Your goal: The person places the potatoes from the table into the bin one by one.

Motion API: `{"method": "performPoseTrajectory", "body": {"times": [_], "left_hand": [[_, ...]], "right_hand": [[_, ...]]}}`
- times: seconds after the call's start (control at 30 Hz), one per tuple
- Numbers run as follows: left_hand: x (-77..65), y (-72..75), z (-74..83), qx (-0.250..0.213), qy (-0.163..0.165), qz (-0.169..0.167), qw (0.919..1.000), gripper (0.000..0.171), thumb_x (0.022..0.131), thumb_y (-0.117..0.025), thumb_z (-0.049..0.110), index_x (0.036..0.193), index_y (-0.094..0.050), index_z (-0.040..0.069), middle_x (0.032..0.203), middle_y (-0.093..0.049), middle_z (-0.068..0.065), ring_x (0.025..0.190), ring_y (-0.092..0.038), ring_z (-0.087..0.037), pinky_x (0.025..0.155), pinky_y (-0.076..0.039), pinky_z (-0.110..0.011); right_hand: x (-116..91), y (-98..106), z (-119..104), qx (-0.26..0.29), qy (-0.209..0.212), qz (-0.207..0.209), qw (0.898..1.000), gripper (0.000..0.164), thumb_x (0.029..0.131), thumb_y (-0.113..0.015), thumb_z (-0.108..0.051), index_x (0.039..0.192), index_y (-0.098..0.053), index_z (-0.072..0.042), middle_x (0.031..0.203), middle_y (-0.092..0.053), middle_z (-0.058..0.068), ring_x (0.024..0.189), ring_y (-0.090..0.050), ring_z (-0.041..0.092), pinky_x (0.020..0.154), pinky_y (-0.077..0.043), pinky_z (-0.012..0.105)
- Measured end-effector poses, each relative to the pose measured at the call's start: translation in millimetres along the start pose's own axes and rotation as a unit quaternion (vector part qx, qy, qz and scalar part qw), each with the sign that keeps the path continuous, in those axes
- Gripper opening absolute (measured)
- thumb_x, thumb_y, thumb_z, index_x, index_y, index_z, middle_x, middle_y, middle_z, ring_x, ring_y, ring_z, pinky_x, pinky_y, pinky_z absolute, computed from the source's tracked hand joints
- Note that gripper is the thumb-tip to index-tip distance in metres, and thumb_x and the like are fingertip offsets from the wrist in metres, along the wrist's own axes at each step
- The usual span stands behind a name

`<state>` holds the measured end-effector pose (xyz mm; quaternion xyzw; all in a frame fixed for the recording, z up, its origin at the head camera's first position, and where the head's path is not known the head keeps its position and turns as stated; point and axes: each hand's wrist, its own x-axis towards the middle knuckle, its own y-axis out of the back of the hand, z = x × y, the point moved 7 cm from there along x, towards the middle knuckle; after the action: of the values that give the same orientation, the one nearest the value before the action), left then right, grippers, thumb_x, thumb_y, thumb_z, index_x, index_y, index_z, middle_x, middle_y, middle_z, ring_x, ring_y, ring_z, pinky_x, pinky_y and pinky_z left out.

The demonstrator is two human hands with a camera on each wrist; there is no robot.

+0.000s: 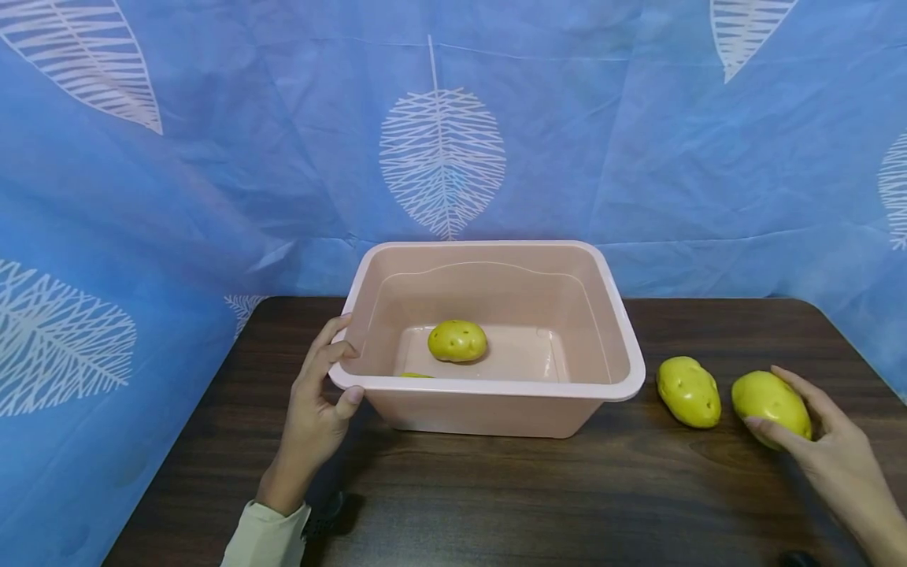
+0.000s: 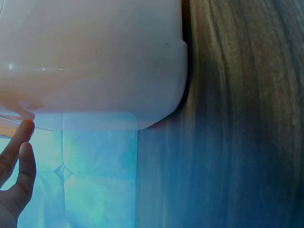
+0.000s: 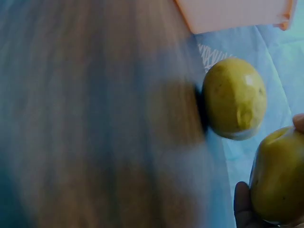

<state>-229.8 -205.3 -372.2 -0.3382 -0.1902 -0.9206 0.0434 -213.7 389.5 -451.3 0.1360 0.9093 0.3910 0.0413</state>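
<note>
A pale pink plastic basin stands on the dark wooden table. My left hand grips its left front corner, fingers over the rim and thumb at the front. In the left wrist view, two fingers show near the basin's rim. On the right, my right hand holds a yellow potato between thumb and fingers. Just left of it lies another potato, also seen in the right wrist view. Inside the basin lies a potato, while the front wall mostly hides a second one.
A blue cloth with white leaf prints hangs behind and left of the table. At the bottom right edge, a small dark object is partly in view.
</note>
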Motion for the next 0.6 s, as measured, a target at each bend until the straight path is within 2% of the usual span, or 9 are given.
{"method": "performPoseTrajectory", "body": {"times": [0.03,0.1,0.17,0.23,0.33,0.4,0.47,0.6], "left_hand": [[0.0,0.3,0.4,0.001,-0.001,0.001,1.0,0.059,0.096,-0.068,0.058,0.118,-0.061,0.004,0.162,-0.048,-0.008,0.149,-0.042,-0.023,0.116,-0.035,-0.021],[-0.1,0.2,1.3,0.004,0.001,0.0,1.0,0.056,0.096,-0.069,0.056,0.118,-0.062,0.006,0.162,-0.048,-0.006,0.149,-0.042,-0.024,0.117,-0.038,-0.032],[0.1,0.1,1.8,0.006,0.003,-0.001,1.0,0.053,0.097,-0.069,0.055,0.119,-0.062,0.007,0.162,-0.048,-0.005,0.149,-0.042,-0.025,0.117,-0.041,-0.049],[0.1,0.0,2.2,0.007,0.002,-0.002,1.0,0.052,0.097,-0.07,0.054,0.119,-0.062,0.007,0.161,-0.048,-0.005,0.149,-0.042,-0.027,0.112,-0.041,-0.065],[0.3,-0.4,1.6,0.002,0.003,-0.004,1.0,0.054,0.096,-0.069,0.056,0.119,-0.062,0.007,0.162,-0.048,-0.006,0.149,-0.041,-0.028,0.108,-0.037,-0.077],[0.4,-0.4,1.2,0.0,0.002,-0.004,1.0,0.055,0.096,-0.069,0.056,0.119,-0.062,0.006,0.161,-0.048,-0.007,0.149,-0.041,-0.028,0.107,-0.036,-0.078],[0.6,-0.5,0.3,-0.003,0.006,-0.005,1.0,0.057,0.096,-0.068,0.058,0.119,-0.061,0.006,0.162,-0.047,-0.005,0.149,-0.041,-0.028,0.109,-0.035,-0.077],[0.6,-0.1,0.3,-0.003,0.005,-0.004,1.0,0.058,0.096,-0.068,0.059,0.119,-0.061,0.006,0.162,-0.047,-0.004,0.149,-0.041,-0.028,0.109,-0.035,-0.077]], "right_hand": [[-1,1,-1,0.003,0.008,0.003,1.0,0.079,0.105,-0.062,-0.028,0.169,-0.015,-0.024,0.166,-0.018,0.038,0.11,-0.045,0.042,0.059,-0.038,0.017],[-2,2,-5,0.009,0.024,0.006,1.0,0.077,0.106,-0.061,-0.027,0.168,-0.017,-0.03,0.17,-0.016,0.033,0.104,-0.046,0.02,0.058,-0.04,0.014],[-4,3,-9,0.024,0.035,0.002,0.999,0.075,0.106,-0.06,-0.026,0.167,-0.018,-0.037,0.174,-0.011,0.025,0.101,-0.042,0.001,0.059,-0.042,0.014],[-6,3,-13,0.038,0.044,-0.003,0.998,0.073,0.107,-0.06,-0.026,0.165,-0.019,-0.043,0.176,-0.008,0.017,0.095,-0.033,-0.012,0.061,-0.045,0.013],[-7,5,-24,0.061,0.057,-0.019,0.996,0.073,0.107,-0.059,-0.023,0.165,-0.02,-0.044,0.175,-0.01,0.011,0.096,-0.037,-0.008,0.063,-0.046,0.014],[-7,6,-33,0.073,0.066,-0.029,0.995,0.072,0.107,-0.059,-0.02,0.165,-0.021,-0.043,0.17,-0.017,0.006,0.097,-0.039,-0.003,0.064,-0.046,0.015],[-7,7,-41,0.078,0.076,-0.035,0.993,0.072,0.107,-0.059,-0.018,0.165,-0.023,-0.043,0.16,-0.026,-0.004,0.098,-0.04,0.001,0.064,-0.046,0.017],[-7,8,-58,0.101,0.103,-0.054,0.988,0.071,0.107,-0.057,-0.012,0.165,-0.025,-0.038,0.148,-0.028,-0.023,0.104,-0.041,0.003,0.068,-0.048,0.017]]}}
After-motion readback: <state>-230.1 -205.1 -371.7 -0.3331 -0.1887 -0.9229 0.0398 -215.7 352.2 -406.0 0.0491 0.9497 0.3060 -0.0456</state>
